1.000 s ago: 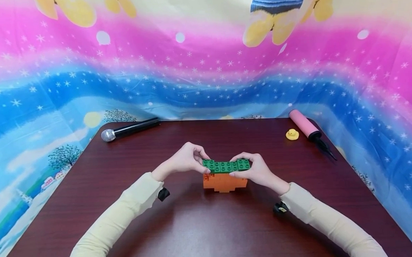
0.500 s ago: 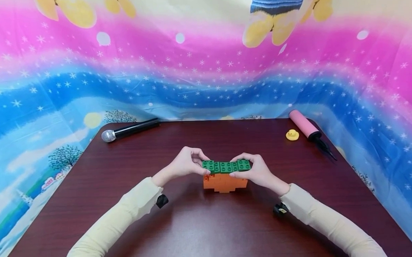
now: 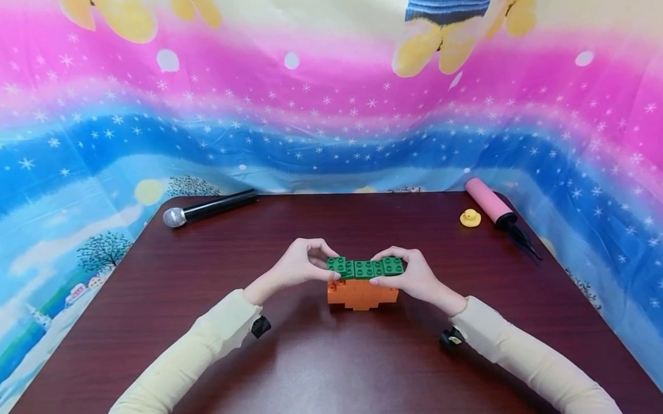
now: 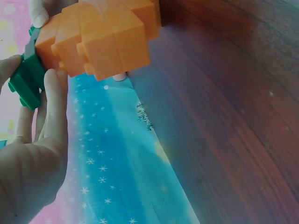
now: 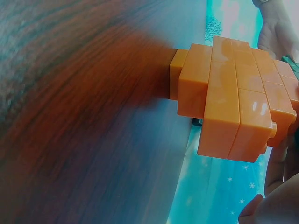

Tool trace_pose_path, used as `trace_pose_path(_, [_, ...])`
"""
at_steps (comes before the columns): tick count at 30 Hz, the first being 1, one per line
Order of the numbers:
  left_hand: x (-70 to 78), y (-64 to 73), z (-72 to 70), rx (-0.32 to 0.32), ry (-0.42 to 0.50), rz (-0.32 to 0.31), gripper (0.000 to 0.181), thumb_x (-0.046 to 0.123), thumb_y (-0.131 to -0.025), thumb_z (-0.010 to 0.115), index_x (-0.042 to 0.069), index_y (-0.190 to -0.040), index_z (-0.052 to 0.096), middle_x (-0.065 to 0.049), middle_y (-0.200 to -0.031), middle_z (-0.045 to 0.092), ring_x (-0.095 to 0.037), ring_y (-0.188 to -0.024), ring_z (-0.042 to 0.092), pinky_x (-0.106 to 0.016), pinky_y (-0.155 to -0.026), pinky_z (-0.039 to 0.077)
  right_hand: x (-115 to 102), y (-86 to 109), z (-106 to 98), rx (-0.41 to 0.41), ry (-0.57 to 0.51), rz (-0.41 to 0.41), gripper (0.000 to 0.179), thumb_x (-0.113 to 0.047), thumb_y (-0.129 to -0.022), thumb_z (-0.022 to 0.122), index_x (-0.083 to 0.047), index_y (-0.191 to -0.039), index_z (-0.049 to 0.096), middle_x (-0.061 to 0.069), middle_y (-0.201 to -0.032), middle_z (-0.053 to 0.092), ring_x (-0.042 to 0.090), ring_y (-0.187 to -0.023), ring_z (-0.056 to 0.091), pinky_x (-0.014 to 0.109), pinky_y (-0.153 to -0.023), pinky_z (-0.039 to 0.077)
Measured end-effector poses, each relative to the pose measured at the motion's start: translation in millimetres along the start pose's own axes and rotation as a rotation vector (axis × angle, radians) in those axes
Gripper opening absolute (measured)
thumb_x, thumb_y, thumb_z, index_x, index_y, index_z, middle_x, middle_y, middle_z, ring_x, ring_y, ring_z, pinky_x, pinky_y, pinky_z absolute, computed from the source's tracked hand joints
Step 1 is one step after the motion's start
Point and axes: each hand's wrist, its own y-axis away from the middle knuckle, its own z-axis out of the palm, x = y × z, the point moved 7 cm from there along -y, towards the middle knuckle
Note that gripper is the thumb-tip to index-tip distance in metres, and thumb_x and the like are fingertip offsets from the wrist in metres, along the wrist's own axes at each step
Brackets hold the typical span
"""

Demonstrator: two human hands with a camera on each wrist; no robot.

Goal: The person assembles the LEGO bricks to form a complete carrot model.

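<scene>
An orange toy-brick build (image 3: 363, 294), narrower toward its base, stands on the table in the head view. Along its top runs a row of green studded bricks (image 3: 364, 269), higher at both ends. My left hand (image 3: 297, 263) pinches the left end of the green row between thumb and fingers. On the opposite end, my right hand (image 3: 416, 271) holds the green brick there, thumb in front. The left wrist view shows the green brick (image 4: 29, 77) between thumb and fingers, beside the stepped orange bricks (image 4: 114, 42). In the right wrist view the orange bricks (image 5: 224, 98) hide most of the green.
A black microphone (image 3: 211, 208) with a silver head lies at the back left of the dark wooden table (image 3: 337, 359). At the back right are a yellow rubber duck (image 3: 470, 218) and a pink hand pump (image 3: 490, 200). A patterned cloth (image 3: 328, 109) hangs behind.
My left hand and forearm have lowered slightly, and the left green brick has shifted a little to the right. The right hand and the orange build stay in place.
</scene>
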Motion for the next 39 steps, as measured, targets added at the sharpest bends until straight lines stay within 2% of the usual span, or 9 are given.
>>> trace_pose_path(8, [5.9,2.4,1.0,0.03,-0.018,-0.049,0.029,0.002,-0.075,0.078,-0.002,-0.101,0.066,-0.018,-0.095,0.071,-0.024,-0.08,0.073,-0.037,-0.074,0.058,0.4,-0.2,0.3,-0.005,-0.014,0.001,0.03,-0.001,-0.079,0.076,0.001,-0.107,0.067,0.01,-0.075,0.068,0.01,-0.058,0.056,0.027,-0.056,0.051])
trace_pose_path(14, [2.3,2.0,0.5,0.04,0.059,-0.095,0.032,0.001,-0.075,0.078,-0.005,-0.104,0.066,-0.017,-0.096,0.072,-0.023,-0.081,0.073,-0.038,-0.076,0.058,0.9,-0.1,0.4,-0.004,-0.015,0.003,0.03,-0.002,-0.079,0.076,0.0,-0.107,0.067,0.013,-0.076,0.069,0.01,-0.058,0.056,0.027,-0.056,0.051])
trace_pose_path(18, [-3.2,1.5,0.2,0.05,0.123,-0.125,0.034,0.0,-0.074,0.078,-0.007,-0.105,0.067,-0.015,-0.093,0.073,-0.02,-0.078,0.072,-0.038,-0.076,0.057,1.1,0.2,0.6,-0.004,-0.016,0.002,0.03,-0.002,-0.078,0.076,0.0,-0.107,0.067,0.009,-0.073,0.068,0.01,-0.056,0.055,0.027,-0.056,0.05])
trace_pose_path(20, [-3.7,1.2,-0.4,0.055,0.125,-0.132,0.034,-0.001,-0.073,0.079,-0.007,-0.105,0.068,-0.015,-0.091,0.073,-0.019,-0.077,0.072,-0.038,-0.076,0.057,0.5,0.3,0.5,-0.005,-0.015,0.0,0.03,-0.002,-0.078,0.076,0.0,-0.107,0.067,0.007,-0.071,0.067,0.01,-0.055,0.054,0.027,-0.055,0.05])
trace_pose_path(25, [0.1,0.9,-3.8,0.07,0.043,-0.141,0.032,0.002,-0.071,0.08,-0.005,-0.1,0.068,-0.016,-0.094,0.073,-0.019,-0.078,0.072,-0.036,-0.076,0.057,-1.7,0.4,-0.1,0.001,-0.002,-0.013,0.03,-0.001,-0.078,0.076,0.0,-0.106,0.067,0.0,-0.061,0.061,0.009,-0.05,0.05,0.026,-0.053,0.047])
trace_pose_path(30, [4.9,-0.9,-5.6,0.05,-0.044,-0.132,0.028,0.003,-0.07,0.081,-0.004,-0.093,0.067,-0.016,-0.099,0.073,-0.019,-0.081,0.072,-0.033,-0.076,0.057,-3.6,0.6,-0.3,0.0,0.013,-0.02,0.029,-0.001,-0.078,0.075,0.0,-0.106,0.067,-0.004,-0.055,0.055,0.008,-0.047,0.045,0.026,-0.052,0.045])
trace_pose_path(39, [10.9,-6.8,-5.6,0.0,-0.137,-0.111,0.027,0.003,-0.067,0.082,-0.004,-0.09,0.07,-0.014,-0.084,0.074,-0.014,-0.07,0.07,-0.029,-0.068,0.056,-3.7,0.2,-0.3,-0.008,0.003,-0.017,0.029,-0.001,-0.078,0.075,0.001,-0.107,0.067,-0.003,-0.061,0.061,0.011,-0.05,0.049,0.026,-0.053,0.047])
